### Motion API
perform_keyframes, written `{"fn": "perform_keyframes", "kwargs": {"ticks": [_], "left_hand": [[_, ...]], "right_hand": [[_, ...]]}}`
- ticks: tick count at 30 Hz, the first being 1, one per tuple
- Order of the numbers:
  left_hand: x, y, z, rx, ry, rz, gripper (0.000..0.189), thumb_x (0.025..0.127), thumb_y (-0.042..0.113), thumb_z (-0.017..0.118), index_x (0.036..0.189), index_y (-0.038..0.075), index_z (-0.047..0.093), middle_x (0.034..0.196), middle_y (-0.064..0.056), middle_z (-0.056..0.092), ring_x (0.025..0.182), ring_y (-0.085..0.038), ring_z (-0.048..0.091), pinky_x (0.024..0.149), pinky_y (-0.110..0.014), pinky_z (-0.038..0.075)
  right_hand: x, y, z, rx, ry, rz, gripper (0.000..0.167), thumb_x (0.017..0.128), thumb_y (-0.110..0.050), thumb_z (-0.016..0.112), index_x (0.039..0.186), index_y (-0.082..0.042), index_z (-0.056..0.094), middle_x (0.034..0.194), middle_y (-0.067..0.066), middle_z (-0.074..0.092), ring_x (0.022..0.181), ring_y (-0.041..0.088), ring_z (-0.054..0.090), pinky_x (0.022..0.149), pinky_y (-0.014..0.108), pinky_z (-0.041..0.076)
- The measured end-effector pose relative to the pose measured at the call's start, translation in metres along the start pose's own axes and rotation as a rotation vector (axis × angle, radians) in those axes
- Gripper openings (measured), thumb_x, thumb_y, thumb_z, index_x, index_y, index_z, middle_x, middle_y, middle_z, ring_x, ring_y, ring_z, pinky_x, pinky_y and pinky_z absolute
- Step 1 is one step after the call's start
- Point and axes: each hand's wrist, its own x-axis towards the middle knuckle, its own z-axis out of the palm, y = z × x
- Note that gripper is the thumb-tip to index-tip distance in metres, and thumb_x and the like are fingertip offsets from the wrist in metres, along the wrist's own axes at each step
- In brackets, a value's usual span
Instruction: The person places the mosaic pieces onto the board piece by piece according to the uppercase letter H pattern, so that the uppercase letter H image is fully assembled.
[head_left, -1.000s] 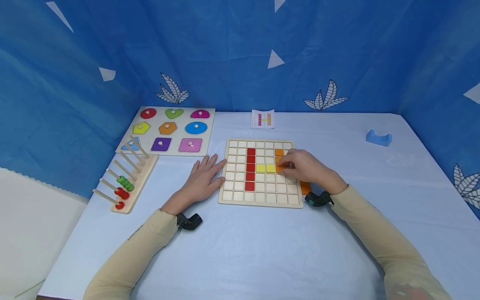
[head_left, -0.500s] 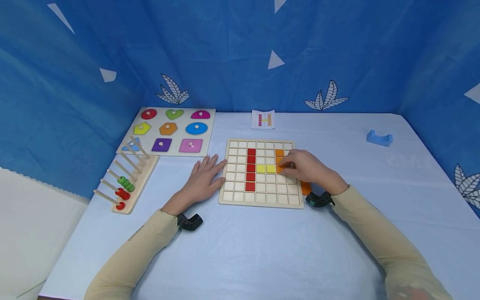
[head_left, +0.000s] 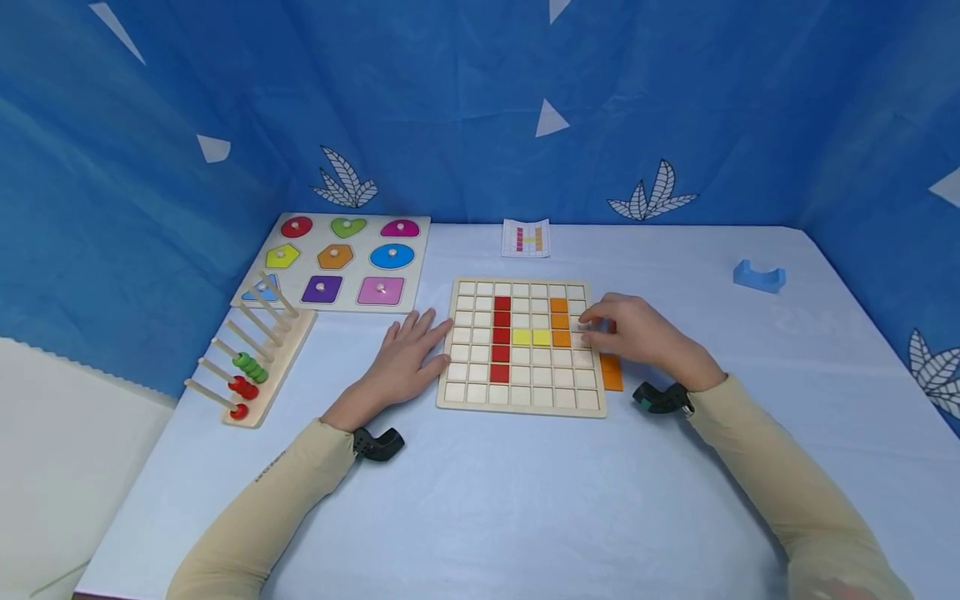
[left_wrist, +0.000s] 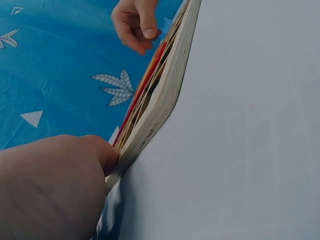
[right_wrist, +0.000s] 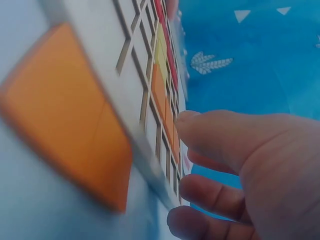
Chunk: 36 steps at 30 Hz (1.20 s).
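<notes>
A wooden grid board [head_left: 521, 410] lies mid-table. In its cells sit a column of red tiles [head_left: 502, 336], two yellow tiles [head_left: 531, 337] in a row, and three orange tiles [head_left: 559, 322] in a column. My left hand [head_left: 401, 358] lies flat beside the board, its fingertips and thumb touching the left edge. Over the right edge hovers my right hand [head_left: 637, 333], fingers loosely bent and holding nothing; the right wrist view shows a gap between thumb [right_wrist: 210, 127] and fingers. Loose orange tiles [right_wrist: 75, 120] lie on the table against the board's right side.
A pattern card [head_left: 526, 238] lies behind the board. At back left is a shape puzzle [head_left: 358, 302] with knobbed pieces. A peg stand [head_left: 288, 354] with red and green beads stands at left. A blue block with a curved notch [head_left: 759, 276] sits at back right.
My right hand has let go of the third orange tile, which now lies in its cell, and has drawn back to the right. The left hand has stayed in place.
</notes>
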Motion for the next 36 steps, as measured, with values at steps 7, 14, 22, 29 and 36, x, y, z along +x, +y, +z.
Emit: {"fn": "perform_keyframes", "kwargs": {"ticks": [7,14,22,29,36], "left_hand": [[0.000,0.000,0.000,0.004,0.002,-0.006,0.063,0.100,0.035,0.052,0.158,0.012,0.039,0.169,-0.019,0.024,0.159,-0.043,0.011,0.125,-0.066,0.006],[0.000,0.000,0.000,0.000,-0.002,-0.012,0.064,0.100,0.035,0.053,0.158,0.012,0.039,0.169,-0.018,0.024,0.159,-0.043,0.010,0.126,-0.066,0.005],[-0.001,0.000,0.000,-0.008,0.005,-0.011,0.064,0.100,0.035,0.053,0.158,0.012,0.039,0.169,-0.019,0.024,0.159,-0.043,0.010,0.125,-0.066,0.005],[0.000,0.001,0.000,-0.004,-0.001,-0.007,0.064,0.100,0.035,0.053,0.158,0.012,0.039,0.169,-0.019,0.023,0.159,-0.043,0.010,0.125,-0.066,0.005],[0.000,0.001,-0.001,-0.008,0.005,-0.010,0.063,0.100,0.034,0.053,0.158,0.012,0.039,0.169,-0.019,0.024,0.159,-0.043,0.010,0.126,-0.066,0.004]], "right_hand": [[-0.014,0.013,-0.005,-0.011,0.028,0.016,0.030,0.089,-0.018,0.077,0.115,-0.002,0.075,0.096,0.010,0.068,0.075,0.018,0.054,0.066,0.029,0.049],[-0.025,0.023,-0.005,-0.030,0.042,0.029,0.029,0.089,-0.017,0.078,0.114,-0.002,0.075,0.094,0.010,0.068,0.075,0.017,0.054,0.065,0.028,0.049],[-0.030,0.025,-0.005,-0.034,0.062,0.005,0.029,0.088,-0.016,0.079,0.112,-0.002,0.076,0.090,0.008,0.068,0.073,0.015,0.053,0.064,0.026,0.048],[-0.034,0.022,-0.005,-0.026,0.051,-0.001,0.029,0.087,-0.016,0.080,0.112,-0.001,0.076,0.089,0.008,0.068,0.072,0.014,0.052,0.063,0.026,0.047],[-0.038,0.026,-0.002,-0.050,0.042,0.002,0.029,0.086,-0.018,0.080,0.112,-0.003,0.076,0.090,0.007,0.068,0.071,0.013,0.052,0.064,0.025,0.048]]}}
